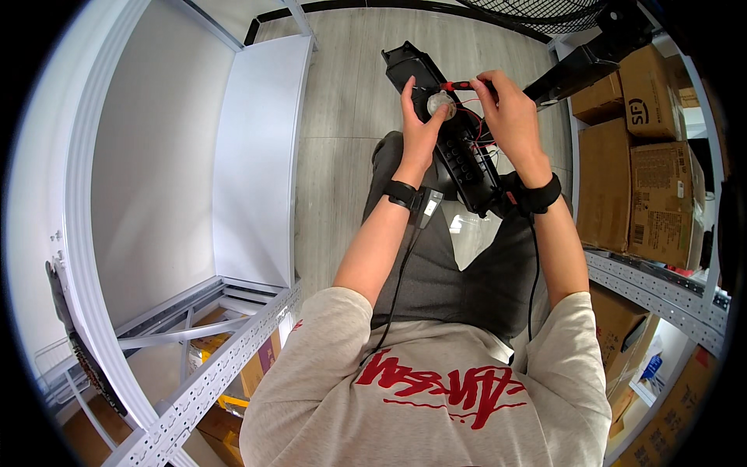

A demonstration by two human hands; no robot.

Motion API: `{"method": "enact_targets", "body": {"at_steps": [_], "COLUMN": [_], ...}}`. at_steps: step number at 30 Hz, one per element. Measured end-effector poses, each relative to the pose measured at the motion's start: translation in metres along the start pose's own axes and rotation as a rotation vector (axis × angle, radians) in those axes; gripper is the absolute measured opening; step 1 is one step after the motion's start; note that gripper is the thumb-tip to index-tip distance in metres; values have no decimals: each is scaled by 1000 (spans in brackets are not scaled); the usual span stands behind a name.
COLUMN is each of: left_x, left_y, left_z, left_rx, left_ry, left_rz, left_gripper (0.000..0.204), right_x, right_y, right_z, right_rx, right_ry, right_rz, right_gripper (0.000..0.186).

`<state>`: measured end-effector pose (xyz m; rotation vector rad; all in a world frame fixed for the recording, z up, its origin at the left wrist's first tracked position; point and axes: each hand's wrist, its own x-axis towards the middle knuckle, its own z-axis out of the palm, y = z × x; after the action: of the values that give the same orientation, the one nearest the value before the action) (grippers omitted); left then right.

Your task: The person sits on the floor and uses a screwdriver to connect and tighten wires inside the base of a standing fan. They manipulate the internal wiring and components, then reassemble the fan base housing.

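The grey trouser legs (420, 265) lie beneath the black housing (453, 149), contact unclear; the right shelf (661, 289) bears stacked cardboard boxes (603, 183)

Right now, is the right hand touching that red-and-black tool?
Touching. The head view shows the right hand pinching the red-and-black tool by one end, between thumb and fingers.

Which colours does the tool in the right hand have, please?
The tool in the right hand is red and black, best seen in the head view.

The device (465, 159) sits between a panel (257, 156), left, and boxes (603, 187), right.
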<state>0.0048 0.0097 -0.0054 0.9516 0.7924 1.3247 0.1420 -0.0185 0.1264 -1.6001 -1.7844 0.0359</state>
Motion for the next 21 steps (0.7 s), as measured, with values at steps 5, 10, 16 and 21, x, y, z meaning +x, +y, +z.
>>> {"method": "enact_targets", "body": {"at_steps": [5,10,16,21], "left_x": [-1,-2,-4,-2], "left_y": [2,8,12,8], "left_z": [1,2,4,3], "left_rx": [-10,-9,-5,9], "left_ry": [-7,-14,5,15], "left_rz": [-7,-20,-22,-33], "left_gripper": [80,78,58,42], "right_x": [-1,0,-1,-3], "right_y": [0,-6,-19,-24], "right_z": [2,-10,-31,-41], "right_rx": [5,14,16,67], "right_ry": [39,66,44,8], "right_rz": [-7,6,49,90], "right_gripper": [19,18,17,17]}}
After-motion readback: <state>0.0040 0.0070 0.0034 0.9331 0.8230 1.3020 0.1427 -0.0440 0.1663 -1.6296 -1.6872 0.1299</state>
